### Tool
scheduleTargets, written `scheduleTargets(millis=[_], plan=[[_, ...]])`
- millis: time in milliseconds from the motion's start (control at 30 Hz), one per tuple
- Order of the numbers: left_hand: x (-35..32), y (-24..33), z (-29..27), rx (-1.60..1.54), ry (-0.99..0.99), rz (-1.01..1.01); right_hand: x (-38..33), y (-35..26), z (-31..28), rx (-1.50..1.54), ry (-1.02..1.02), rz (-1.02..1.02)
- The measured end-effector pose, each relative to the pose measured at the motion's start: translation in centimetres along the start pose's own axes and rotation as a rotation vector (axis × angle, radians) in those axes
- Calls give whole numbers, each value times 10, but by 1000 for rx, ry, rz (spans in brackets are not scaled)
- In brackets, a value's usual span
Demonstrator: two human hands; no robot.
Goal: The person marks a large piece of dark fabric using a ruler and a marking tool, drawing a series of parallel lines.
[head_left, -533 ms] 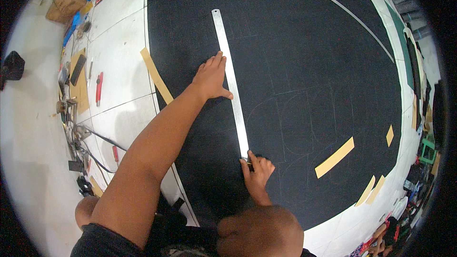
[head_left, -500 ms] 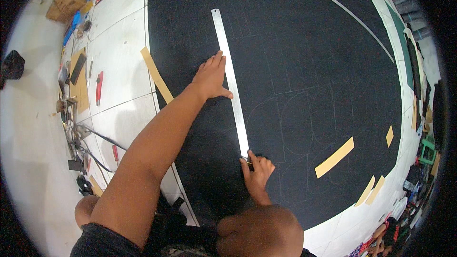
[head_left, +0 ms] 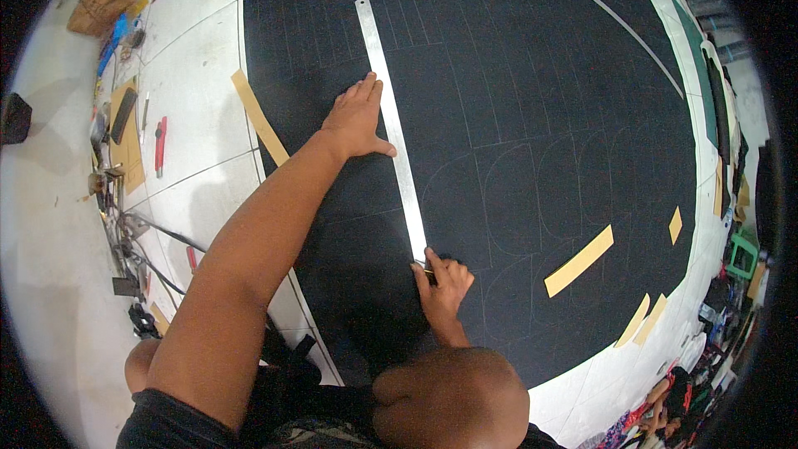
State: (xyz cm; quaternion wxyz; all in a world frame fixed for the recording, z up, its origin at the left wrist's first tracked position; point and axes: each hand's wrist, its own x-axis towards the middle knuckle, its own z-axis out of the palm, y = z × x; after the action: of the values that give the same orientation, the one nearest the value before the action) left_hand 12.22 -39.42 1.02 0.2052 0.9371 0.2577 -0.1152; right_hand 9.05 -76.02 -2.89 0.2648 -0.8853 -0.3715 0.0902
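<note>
A long metal ruler (head_left: 404, 183) lies across black fabric (head_left: 540, 100) marked with thin pale straight and curved lines. My left hand (head_left: 356, 120) rests against the ruler's left side past its middle, open, with its fingers stretched forward and the thumb reaching onto the metal. At the ruler's near end, my right hand (head_left: 447, 289) is closed, with thumb and index finger at the two corners. A thin yellowish bit shows between those fingers, too small to name.
Tan paper strips lie on the fabric, one (head_left: 579, 261) right of my right hand and another (head_left: 259, 120) on the left edge. A curved grey strip (head_left: 611, 12) lies at the far right. A red utility knife (head_left: 160, 147) and assorted tools rest on the white tiles (head_left: 199, 58).
The whole scene has shifted slightly up and left in the view. Both hands keep their places on the ruler, and the ruler shows no clear movement over the fabric.
</note>
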Motion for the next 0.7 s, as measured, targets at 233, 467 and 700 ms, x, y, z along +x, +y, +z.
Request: scheduleTargets(millis=[233,467,700], plan=[[1,-1,-1,2,-11,-21,1,-2,1,9,-9,-3],[1,2,1,-6,-5,-13,-2,3,4,-33,4,-3],[0,4,-2,-2,-32,-29,-3,1,2,-15,-4,3]])
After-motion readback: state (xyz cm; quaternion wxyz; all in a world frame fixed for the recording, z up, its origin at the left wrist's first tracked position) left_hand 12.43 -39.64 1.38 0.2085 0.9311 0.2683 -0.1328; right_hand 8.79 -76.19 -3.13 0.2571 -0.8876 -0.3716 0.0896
